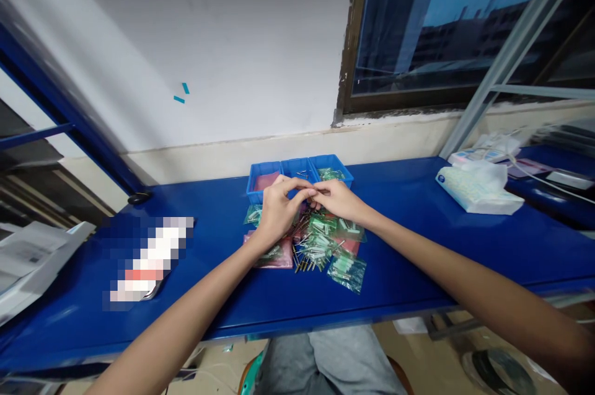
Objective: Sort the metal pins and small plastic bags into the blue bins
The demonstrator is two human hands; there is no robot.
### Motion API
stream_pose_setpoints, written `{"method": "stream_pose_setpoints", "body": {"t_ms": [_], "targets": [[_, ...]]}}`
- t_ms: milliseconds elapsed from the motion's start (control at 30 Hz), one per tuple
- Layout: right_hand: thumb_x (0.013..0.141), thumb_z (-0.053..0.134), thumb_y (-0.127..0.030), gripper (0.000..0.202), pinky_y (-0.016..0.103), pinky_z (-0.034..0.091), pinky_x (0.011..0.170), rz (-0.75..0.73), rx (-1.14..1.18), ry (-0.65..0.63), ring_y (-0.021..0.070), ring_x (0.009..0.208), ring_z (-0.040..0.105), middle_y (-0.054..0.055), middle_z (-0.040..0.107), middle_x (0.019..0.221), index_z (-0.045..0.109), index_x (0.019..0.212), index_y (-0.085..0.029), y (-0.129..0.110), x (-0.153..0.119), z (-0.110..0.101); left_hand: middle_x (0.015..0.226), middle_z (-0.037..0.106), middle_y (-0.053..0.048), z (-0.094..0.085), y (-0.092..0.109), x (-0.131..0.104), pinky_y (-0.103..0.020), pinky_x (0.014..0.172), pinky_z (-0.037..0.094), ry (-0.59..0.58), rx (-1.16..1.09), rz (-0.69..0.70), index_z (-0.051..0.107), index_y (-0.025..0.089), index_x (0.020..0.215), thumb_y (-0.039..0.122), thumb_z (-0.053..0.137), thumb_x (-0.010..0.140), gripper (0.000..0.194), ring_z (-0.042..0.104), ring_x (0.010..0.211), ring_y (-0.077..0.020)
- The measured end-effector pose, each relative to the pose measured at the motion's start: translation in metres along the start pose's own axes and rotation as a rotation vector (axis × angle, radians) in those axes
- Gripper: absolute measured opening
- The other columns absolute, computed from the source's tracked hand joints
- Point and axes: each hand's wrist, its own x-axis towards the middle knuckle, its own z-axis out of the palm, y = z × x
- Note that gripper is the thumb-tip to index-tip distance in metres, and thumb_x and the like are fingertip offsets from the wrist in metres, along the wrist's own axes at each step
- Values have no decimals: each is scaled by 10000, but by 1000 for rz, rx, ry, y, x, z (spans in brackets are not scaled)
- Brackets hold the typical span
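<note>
My left hand point(280, 206) and my right hand point(338, 198) meet above the middle of the blue table, their fingertips pinched together. Whatever lies between the fingers is too small or hidden to make out. Beneath them spreads a heap of small clear-green plastic bags point(320, 237) with pale pieces inside. Thin metal rods point(304, 261) lie loose in the same heap. A pink bag point(281, 255) sits under its left side. Just behind my hands stand joined blue bins point(297, 167), holding a pink bag, a few metal pieces and green bags.
The blue table point(400, 265) runs along a wall with a window. A tissue pack point(481, 187) lies to the right, near cables. A blurred-out flat object point(151, 261) lies left, with white papers point(37, 265) at the far left. Shelf posts point(506, 54) rise at both sides.
</note>
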Motion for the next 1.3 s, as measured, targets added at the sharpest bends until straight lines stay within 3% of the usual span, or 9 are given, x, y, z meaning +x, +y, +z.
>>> {"method": "stream_pose_setpoints", "body": {"t_ms": [233,333,533,667,733,900,1067,1300], "targets": [[924,532,-328,216,243,366,468,73,274,-135,111,602,562,64,686,804,657,826,-181,-12,-4,-2,863,760,17,-3,-6,1,-340,769,484,49,59,6,748,258,865,259,698,892,57,595,822,-189],[908,565,-324,169,242,377,470,66,285,-159,111,612,562,64,696,837,659,878,-187,-12,-4,-4,858,758,10,-5,-12,1,-351,788,478,56,95,18,740,248,860,275,688,900,71,595,816,-195],[919,570,-307,179,285,488,644,-58,147,-14,137,672,616,38,670,756,651,812,-188,2,1,-5,812,735,0,-7,-25,2,-312,743,467,-88,119,67,716,214,826,270,677,912,110,619,758,-168],[912,572,-296,186,290,472,649,-97,-10,96,148,654,619,26,669,711,668,803,-179,0,0,-5,807,739,-11,-6,-30,1,-285,686,486,-191,65,29,712,197,838,276,688,902,104,641,691,-151],[906,585,-287,183,286,450,648,-125,-129,150,145,638,608,17,678,692,684,793,-184,-4,-2,-4,831,748,-18,-6,-31,1,-282,681,502,-219,29,4,715,198,929,279,674,910,92,660,694,-152],[901,596,-288,149,283,445,674,-191,-183,226,156,691,628,17,713,754,695,837,-195,-4,-2,-2,883,735,-29,-4,-30,0,-318,734,528,-227,40,32,610,203,1291,197,594,940,352,666,743,-163],[894,585,-274,133,287,469,675,-141,-134,168,170,735,661,29,723,780,691,876,-196,3,0,0,882,738,-31,-2,-29,2,-312,706,523,-163,26,-13,684,206,1123,179,596,928,216,662,747,-163],[880,596,-273,127,299,487,669,-96,-114,108,190,749,687,48,737,780,690,876,-188,3,0,3,834,735,-22,-2,-28,2,-275,673,512,-129,-57,-88,661,190,908,239,634,925,58,666,718,-148]]}}
